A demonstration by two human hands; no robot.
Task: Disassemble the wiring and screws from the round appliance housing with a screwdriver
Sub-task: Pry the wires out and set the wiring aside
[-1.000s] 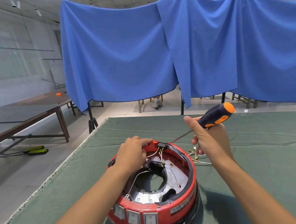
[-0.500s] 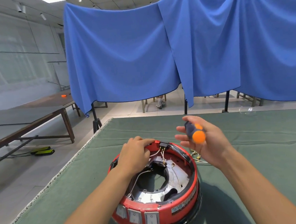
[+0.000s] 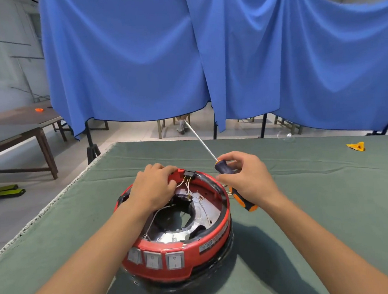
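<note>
Screwdriver [image 3: 233,185] pinched in right hand [image 3: 248,177] fingers, shaft pointing away, tip off work. Left hand [image 3: 154,186] fingers curled on housing [image 3: 195,250] far rim, beside the black connector [image 3: 188,175] with wires [image 3: 186,186]. Regrip step, probably; next, bring tip onto a screw.

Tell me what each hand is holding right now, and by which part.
The right hand holds the screwdriver around the middle of its handle, shaft pointing away. The left hand grips the far rim of the red housing.
</note>
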